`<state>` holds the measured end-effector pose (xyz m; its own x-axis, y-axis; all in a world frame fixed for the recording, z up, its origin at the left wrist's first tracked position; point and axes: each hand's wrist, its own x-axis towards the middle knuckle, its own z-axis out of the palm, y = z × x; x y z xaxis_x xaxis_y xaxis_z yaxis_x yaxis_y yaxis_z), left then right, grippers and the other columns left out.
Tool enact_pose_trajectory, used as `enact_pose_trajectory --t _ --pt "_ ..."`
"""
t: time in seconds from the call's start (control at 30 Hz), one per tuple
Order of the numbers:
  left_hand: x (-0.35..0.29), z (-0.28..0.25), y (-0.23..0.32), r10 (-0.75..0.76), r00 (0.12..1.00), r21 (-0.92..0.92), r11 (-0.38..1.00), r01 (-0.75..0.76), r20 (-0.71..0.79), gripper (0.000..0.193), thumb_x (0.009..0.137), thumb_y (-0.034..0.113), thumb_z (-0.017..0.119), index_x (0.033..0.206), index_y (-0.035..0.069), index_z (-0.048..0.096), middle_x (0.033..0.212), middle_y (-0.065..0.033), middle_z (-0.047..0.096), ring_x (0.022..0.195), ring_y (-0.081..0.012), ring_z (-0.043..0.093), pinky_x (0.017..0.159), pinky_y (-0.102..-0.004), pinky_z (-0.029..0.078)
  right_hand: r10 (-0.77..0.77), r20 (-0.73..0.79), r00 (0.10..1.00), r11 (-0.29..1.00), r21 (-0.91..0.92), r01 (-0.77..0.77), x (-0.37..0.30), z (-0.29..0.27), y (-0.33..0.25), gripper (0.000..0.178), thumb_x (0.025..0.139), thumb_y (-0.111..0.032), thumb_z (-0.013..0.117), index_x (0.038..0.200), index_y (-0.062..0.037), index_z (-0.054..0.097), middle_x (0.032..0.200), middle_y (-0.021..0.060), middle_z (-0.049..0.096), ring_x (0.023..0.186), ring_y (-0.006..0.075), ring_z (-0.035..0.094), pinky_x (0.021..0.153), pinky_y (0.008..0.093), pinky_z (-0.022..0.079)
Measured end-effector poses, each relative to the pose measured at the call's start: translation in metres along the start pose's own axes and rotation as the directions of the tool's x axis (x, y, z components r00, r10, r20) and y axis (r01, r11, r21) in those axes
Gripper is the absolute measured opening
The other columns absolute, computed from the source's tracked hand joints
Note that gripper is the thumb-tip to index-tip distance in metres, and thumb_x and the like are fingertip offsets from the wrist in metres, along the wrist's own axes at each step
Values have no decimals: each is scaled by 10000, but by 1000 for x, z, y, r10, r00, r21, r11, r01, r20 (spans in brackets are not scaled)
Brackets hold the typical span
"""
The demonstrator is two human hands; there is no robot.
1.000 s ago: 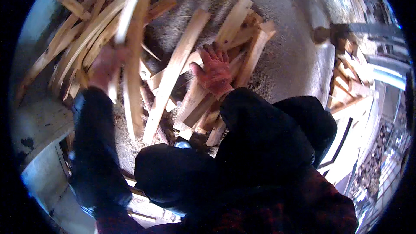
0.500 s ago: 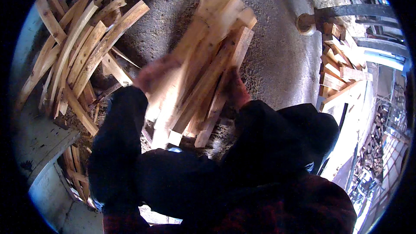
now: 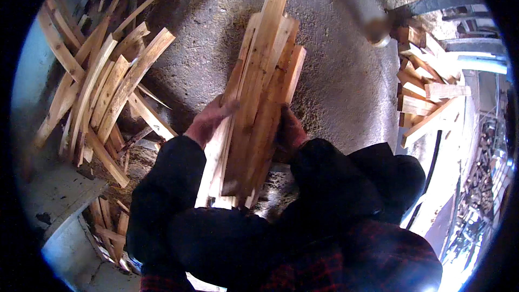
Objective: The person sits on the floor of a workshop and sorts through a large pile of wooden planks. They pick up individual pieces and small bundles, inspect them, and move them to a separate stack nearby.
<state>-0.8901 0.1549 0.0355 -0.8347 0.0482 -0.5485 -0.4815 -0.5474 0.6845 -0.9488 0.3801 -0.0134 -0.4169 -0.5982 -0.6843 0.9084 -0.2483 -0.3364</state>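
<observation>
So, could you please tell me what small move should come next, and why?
Probably press the left grip and right grip gently inward against the wood bundle, since they flank it on opposite sides and its far ends look uneven.

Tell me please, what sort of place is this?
Probably a wood workshop or firewood shed, judging by the bundle of wood strips, the loose strips at left and the wood pieces stacked at right.
</observation>
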Motion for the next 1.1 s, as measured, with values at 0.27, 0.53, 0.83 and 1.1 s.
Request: enact_pose_trajectory --t 0.27,0.53,0.83,1.1 --pt "-36 8 35 233 961 212 957 -199 -150 802 681 159 825 1350 -13 420 1144 -105 631 1033 -206 610 913 -361 498 -224 167 960 948 -192 255 -12 75 -49 704 907 -566 552 1383 -59 441 1313 125 553 1184 260 541 1004 410 449" --pt "-92 103 194 714 678 270 628 -730 175 1010 559 326 926 1370 12 412 1184 -147 609 1150 -250 560 1002 -372 444 -474 661 582 766 -17 643 -34 188 -182 532 969 -415 526 1333 -29 481 1296 121 552 1182 231 530 1025 365 420" --pt "-19 42 100 761 635 842 250 -477 133 1300 451 395 945 1450 -16 221 1315 -249 476 1230 -397 477 1050 -454 405 -537 354 766 678 -359 641 1 190 -148 541 964 -435 521 1322 -31 493 1258 118 568 1139 227 545 992 361 436" --pt "-15 80 72 637 708 780 259 -570 306 1181 464 302 942 1410 -6 304 1339 -235 448 1249 -403 448 1032 -468 404 -498 46 866 740 -498 452 -107 88 -84 549 959 -454 517 1311 -33 504 1224 115 582 1100 225 558 963 358 450"
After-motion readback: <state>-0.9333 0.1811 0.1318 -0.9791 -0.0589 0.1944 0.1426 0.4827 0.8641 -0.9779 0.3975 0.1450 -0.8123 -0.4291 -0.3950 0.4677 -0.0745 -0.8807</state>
